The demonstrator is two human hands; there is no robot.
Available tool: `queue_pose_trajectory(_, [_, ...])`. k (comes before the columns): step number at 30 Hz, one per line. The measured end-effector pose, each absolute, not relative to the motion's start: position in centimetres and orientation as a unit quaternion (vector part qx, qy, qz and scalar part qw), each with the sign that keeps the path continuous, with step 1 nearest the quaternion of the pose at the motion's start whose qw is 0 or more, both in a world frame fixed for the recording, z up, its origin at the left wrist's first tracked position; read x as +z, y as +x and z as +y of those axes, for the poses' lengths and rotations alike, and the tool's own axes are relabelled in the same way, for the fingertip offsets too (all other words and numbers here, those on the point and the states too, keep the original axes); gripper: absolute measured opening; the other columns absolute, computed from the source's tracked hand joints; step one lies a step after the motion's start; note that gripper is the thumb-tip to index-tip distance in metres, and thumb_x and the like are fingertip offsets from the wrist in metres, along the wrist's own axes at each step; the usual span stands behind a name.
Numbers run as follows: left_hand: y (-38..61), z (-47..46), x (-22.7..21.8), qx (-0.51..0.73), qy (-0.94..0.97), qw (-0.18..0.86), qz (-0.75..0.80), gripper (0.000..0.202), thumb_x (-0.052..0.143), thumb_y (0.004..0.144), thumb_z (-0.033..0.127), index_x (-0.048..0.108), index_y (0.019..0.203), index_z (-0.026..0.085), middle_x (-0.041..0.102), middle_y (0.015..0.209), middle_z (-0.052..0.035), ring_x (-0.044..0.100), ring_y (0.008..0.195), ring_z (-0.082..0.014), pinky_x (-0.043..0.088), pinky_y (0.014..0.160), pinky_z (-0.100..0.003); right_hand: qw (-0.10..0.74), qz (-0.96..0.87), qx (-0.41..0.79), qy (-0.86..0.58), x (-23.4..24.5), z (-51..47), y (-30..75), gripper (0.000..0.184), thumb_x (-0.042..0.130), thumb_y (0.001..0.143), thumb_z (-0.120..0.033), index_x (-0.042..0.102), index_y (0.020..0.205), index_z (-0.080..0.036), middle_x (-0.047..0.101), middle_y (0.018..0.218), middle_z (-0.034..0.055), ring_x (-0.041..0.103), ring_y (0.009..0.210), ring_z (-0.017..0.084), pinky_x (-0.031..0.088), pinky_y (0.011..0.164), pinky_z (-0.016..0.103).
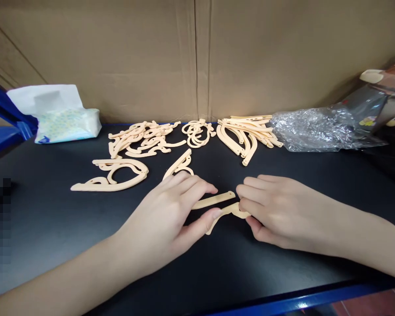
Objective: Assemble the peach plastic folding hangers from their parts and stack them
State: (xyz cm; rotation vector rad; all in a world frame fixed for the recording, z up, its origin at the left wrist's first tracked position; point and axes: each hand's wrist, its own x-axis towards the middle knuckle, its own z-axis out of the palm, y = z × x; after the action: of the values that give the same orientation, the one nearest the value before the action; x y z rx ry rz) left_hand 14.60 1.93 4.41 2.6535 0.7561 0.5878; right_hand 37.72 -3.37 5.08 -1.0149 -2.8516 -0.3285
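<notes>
My left hand (169, 213) curls over a pale straight hanger arm (215, 200), whose left end is hidden under the palm. Its thumb touches a second, curved hanger arm (213, 224). With its fingers closed, my right hand (270, 208) pinches the right end of that curved arm, where a small rounded part (239, 211) shows. The fingers hide how these parts meet. Just beyond my left hand lies a partly covered folding hanger (179, 163). Another folding hanger (131, 163), with a round hook in its middle, rests farther left.
Along the back of the black table (69, 228) lie piles of pale hanger arms with small hooks (141, 136), ring-like hooks (197, 131) and long arms (246, 131). A tissue pack (69, 125) stands left, crumpled clear plastic (319, 127) right. Cardboard (134, 57) rises behind.
</notes>
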Motion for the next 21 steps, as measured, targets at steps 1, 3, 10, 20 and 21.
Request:
queue_pose_trajectory(1, [14.9, 1.7, 4.5, 0.199, 0.917, 0.199, 0.284, 0.017, 0.056, 0.091, 0.031, 0.062, 0.104, 0.021, 0.067, 0.096, -0.0004, 0.06, 0.089, -0.018, 0.047, 0.078, -0.032, 0.054, -0.937, -0.097, -0.331, 5.3, -3.2, 37.9, 0.016, 0.055, 0.082, -0.011, 0.057, 0.067, -0.016, 0.049, 0.072, 0.0018, 0.042, 0.069, 0.017, 0.032, 0.062, 0.032])
queue_pose_trajectory(3, [15.4, 1.4, 4.6, 0.17, 0.876, 0.308, 0.329, 0.013, 0.056, 0.089, 0.03, 0.064, 0.097, 0.023, 0.067, 0.083, 0.0029, 0.059, 0.073, -0.0144, 0.046, 0.067, -0.028, 0.071, -0.938, -0.082, -0.328, 5.7, -2.8, 38.1, 0.015, 0.053, 0.084, -0.011, 0.059, 0.071, -0.015, 0.052, 0.075, 0.0025, 0.043, 0.07, 0.017, 0.033, 0.062, 0.032])
queue_pose_trajectory(10, [16.8, 1.4, 5.6, 0.14, 0.642, 0.636, 0.404, 0.017, 0.055, 0.089, 0.028, 0.057, 0.077, 0.016, 0.062, 0.059, 0.0041, 0.045, 0.047, -0.0056, 0.03, 0.044, -0.017, 0.163, -0.916, -0.043, -0.363, 5.8, -2.5, 37.9, 0.019, 0.05, 0.093, -0.015, 0.065, 0.081, -0.014, 0.059, 0.073, 0.0022, 0.05, 0.065, 0.015, 0.039, 0.061, 0.029])
queue_pose_trajectory(20, [19.4, 0.3, 5.6, 0.188, 0.476, 0.781, 0.358, 0.022, 0.066, 0.085, 0.026, 0.05, 0.074, 0.016, 0.068, 0.073, -0.0011, 0.059, 0.061, -0.0089, 0.047, 0.055, -0.019, 0.283, -0.741, 0.352, -0.496, 6.2, -2.2, 37.7, 0.023, 0.065, 0.089, -0.034, 0.067, 0.109, -0.023, 0.074, 0.087, -0.0026, 0.067, 0.072, 0.011, 0.05, 0.06, 0.019])
queue_pose_trajectory(21, [19.6, 0.4, 5.5, 0.188, 0.473, 0.79, 0.343, 0.023, 0.067, 0.085, 0.028, 0.052, 0.074, 0.015, 0.066, 0.07, -0.0002, 0.059, 0.061, -0.0088, 0.048, 0.057, -0.019, 0.268, -0.737, 0.393, -0.48, 6.3, -2.1, 37.8, 0.027, 0.069, 0.086, -0.034, 0.066, 0.111, -0.024, 0.073, 0.084, -0.0037, 0.067, 0.07, 0.011, 0.05, 0.059, 0.019])
